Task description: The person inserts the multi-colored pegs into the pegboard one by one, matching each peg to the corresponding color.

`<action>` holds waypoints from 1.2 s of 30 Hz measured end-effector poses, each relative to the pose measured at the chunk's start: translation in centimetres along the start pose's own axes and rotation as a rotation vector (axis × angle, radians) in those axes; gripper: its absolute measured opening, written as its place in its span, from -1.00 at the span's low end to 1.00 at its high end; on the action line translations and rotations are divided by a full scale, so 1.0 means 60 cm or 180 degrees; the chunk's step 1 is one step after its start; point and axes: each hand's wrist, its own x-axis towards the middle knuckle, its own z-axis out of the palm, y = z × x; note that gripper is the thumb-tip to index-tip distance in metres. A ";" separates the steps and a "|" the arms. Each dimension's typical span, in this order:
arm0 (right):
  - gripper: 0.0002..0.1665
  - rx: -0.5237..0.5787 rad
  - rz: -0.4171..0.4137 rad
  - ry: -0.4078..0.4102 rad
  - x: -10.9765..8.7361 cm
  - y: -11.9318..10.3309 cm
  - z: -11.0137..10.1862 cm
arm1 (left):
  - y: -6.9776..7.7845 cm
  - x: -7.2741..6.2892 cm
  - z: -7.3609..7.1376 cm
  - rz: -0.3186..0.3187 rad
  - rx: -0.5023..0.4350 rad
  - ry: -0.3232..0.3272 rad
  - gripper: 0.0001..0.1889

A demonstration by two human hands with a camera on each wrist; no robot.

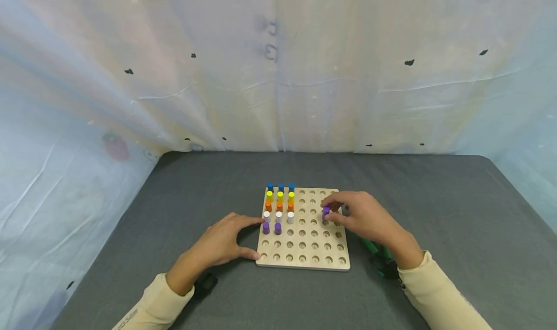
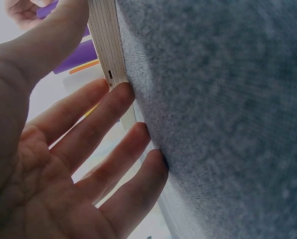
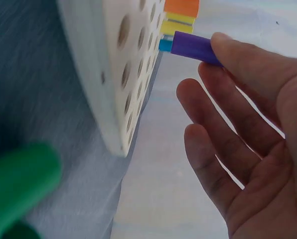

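Observation:
A wooden pegboard (image 1: 310, 250) with rows of round holes lies on the grey table. My right hand (image 1: 366, 216) pinches a purple peg (image 3: 196, 47) between thumb and fingertips, above the board's right part and apart from its surface. My left hand (image 1: 221, 240) rests at the board's left edge, thumb at the near corner; in the left wrist view its spread fingers (image 2: 123, 94) touch the board's side and the cloth. Standing in the left columns are blue pegs (image 1: 281, 187), yellow pegs (image 1: 280, 195), orange pegs (image 1: 279, 206), white pegs (image 1: 279, 217) and two purple pegs (image 1: 278, 229).
Green objects (image 1: 370, 245) lie on the table right of the board, partly under my right forearm; one shows as a blurred green cylinder (image 3: 24, 172) in the right wrist view. A pale curtain (image 1: 278, 102) hangs behind the dark grey tabletop (image 1: 209, 185).

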 end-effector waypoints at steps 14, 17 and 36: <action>-0.72 0.0027 -0.0138 -0.0133 0.022 -0.045 0.028 | 0.000 0.002 -0.001 -0.0028 0.0007 -0.0024 -0.17; -0.73 0.0039 -0.0165 -0.0176 0.026 -0.052 0.036 | 0.000 0.002 -0.001 -0.0017 -0.0001 -0.0024 -0.17; -0.86 -0.0035 -0.0430 -0.0338 0.049 -0.085 0.062 | -0.005 0.000 0.001 0.0039 -0.0087 0.0013 -0.18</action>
